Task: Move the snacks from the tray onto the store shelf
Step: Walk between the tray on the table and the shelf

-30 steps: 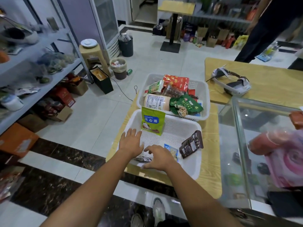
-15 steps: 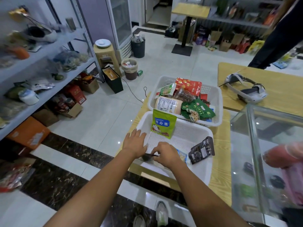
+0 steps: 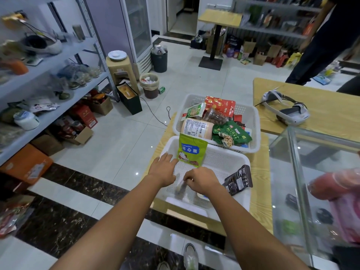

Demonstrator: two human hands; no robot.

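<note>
In tray (image 3: 220, 164), right hand (image 3: 202, 181) pinches small dark packet (image 3: 180, 189); left hand (image 3: 163, 168) flat, fingers straight, beside it. Packet likely light, floppy, slick; grip edge seam.

In the near white perforated plastic tray (image 3: 185, 207), your right hand (image 3: 202, 180) curls its fingers round a small, blurred grey packet (image 3: 180, 189) at the tray's middle. Your left hand (image 3: 162, 170) lies with straight fingers at the tray's left side. A green pistachio pouch (image 3: 191, 151) stands against the tray's far wall, and a dark brown snack packet (image 3: 238, 180) leans at its right side. A second white basket full of snacks (image 3: 253, 121) sits just beyond the tray. The grey metal store shelf (image 3: 58, 55) stands well to the tray's left.
</note>
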